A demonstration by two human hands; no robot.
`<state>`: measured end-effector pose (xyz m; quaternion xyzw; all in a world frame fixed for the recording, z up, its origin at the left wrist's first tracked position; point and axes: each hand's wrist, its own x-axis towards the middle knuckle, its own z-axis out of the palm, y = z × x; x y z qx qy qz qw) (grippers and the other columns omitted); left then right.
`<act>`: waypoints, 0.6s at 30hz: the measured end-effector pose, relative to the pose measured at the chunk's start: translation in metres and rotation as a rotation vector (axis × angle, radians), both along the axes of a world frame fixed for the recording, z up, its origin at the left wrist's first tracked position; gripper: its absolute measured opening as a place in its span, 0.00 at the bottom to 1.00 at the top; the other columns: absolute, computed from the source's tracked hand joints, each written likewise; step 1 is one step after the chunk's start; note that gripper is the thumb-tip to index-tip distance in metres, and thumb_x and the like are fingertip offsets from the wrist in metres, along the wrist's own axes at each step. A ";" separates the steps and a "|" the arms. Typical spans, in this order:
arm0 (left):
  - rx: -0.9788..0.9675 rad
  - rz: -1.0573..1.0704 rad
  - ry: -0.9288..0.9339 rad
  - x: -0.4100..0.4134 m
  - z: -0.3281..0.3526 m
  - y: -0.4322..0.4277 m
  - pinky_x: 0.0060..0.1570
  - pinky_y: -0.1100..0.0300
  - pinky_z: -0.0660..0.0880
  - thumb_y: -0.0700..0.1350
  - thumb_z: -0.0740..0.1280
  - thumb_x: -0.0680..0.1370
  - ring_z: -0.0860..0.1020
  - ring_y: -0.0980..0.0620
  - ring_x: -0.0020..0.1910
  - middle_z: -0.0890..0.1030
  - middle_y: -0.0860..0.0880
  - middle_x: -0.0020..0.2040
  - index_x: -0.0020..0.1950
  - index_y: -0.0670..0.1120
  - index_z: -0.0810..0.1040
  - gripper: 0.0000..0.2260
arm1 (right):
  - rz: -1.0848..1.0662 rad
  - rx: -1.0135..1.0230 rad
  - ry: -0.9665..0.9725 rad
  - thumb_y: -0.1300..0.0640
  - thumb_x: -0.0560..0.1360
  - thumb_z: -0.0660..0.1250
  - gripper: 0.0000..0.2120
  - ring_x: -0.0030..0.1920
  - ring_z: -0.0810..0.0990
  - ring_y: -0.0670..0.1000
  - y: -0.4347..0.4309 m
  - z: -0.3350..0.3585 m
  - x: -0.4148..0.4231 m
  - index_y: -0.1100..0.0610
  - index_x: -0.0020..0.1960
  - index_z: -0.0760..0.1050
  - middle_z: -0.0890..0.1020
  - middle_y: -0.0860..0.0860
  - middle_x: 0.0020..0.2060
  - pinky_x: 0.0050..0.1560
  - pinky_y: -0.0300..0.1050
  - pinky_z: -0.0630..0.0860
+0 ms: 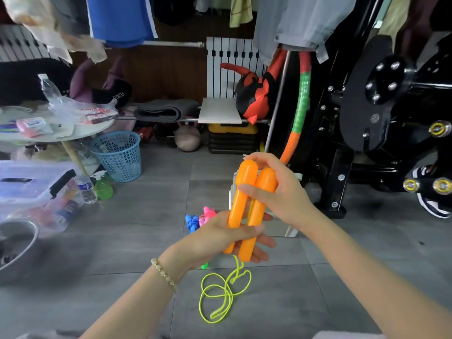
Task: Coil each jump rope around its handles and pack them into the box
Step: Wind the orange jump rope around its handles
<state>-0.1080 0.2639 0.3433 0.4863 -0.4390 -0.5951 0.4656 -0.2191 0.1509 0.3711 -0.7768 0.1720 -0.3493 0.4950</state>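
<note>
Two orange jump-rope handles point(247, 206) stand side by side, upright, in front of me. My left hand point(220, 237) grips their lower ends, thumb across the front. My right hand point(271, 187) holds their upper ends from the right. Their neon yellow rope point(223, 292) hangs from the bottom and lies in loose loops on the grey floor. Behind my left hand lie a blue jump rope point(191, 222) and a pink jump rope point(207, 214). A green handle tip point(204, 266) peeks out under my left wrist. A white box point(292, 231) stands on the floor behind the handles, mostly hidden.
A clear plastic storage bin point(36, 192) sits at the left, with a water bottle point(86, 189) and a blue mesh basket point(117, 155) beyond it. A round table point(80, 129) holds clutter. Black exercise equipment point(381, 113) fills the right side.
</note>
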 end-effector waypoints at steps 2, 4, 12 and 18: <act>-0.003 0.033 -0.024 0.000 -0.003 0.002 0.40 0.59 0.79 0.42 0.65 0.78 0.82 0.47 0.38 0.84 0.46 0.43 0.58 0.44 0.76 0.09 | -0.028 -0.053 -0.002 0.61 0.69 0.74 0.22 0.43 0.77 0.38 0.003 -0.001 0.000 0.52 0.60 0.71 0.76 0.48 0.50 0.43 0.31 0.75; -0.024 0.103 -0.063 0.001 -0.006 0.005 0.37 0.62 0.78 0.41 0.66 0.78 0.82 0.50 0.36 0.84 0.47 0.41 0.56 0.40 0.76 0.09 | -0.052 -0.097 -0.002 0.62 0.70 0.73 0.22 0.43 0.76 0.37 0.006 -0.003 0.000 0.53 0.60 0.70 0.75 0.45 0.49 0.43 0.27 0.72; -0.070 0.247 -0.116 0.001 -0.008 0.010 0.36 0.61 0.79 0.44 0.66 0.77 0.82 0.50 0.34 0.84 0.47 0.38 0.56 0.33 0.75 0.14 | -0.070 -0.073 -0.035 0.61 0.70 0.72 0.21 0.39 0.76 0.44 0.011 -0.002 0.002 0.52 0.60 0.69 0.76 0.44 0.47 0.41 0.45 0.77; -0.028 0.244 -0.098 0.003 -0.010 0.003 0.33 0.65 0.77 0.46 0.63 0.79 0.81 0.54 0.32 0.83 0.47 0.39 0.54 0.38 0.77 0.11 | -0.097 -0.013 -0.017 0.57 0.69 0.73 0.24 0.43 0.78 0.39 0.003 -0.010 0.004 0.52 0.62 0.69 0.77 0.46 0.49 0.44 0.34 0.76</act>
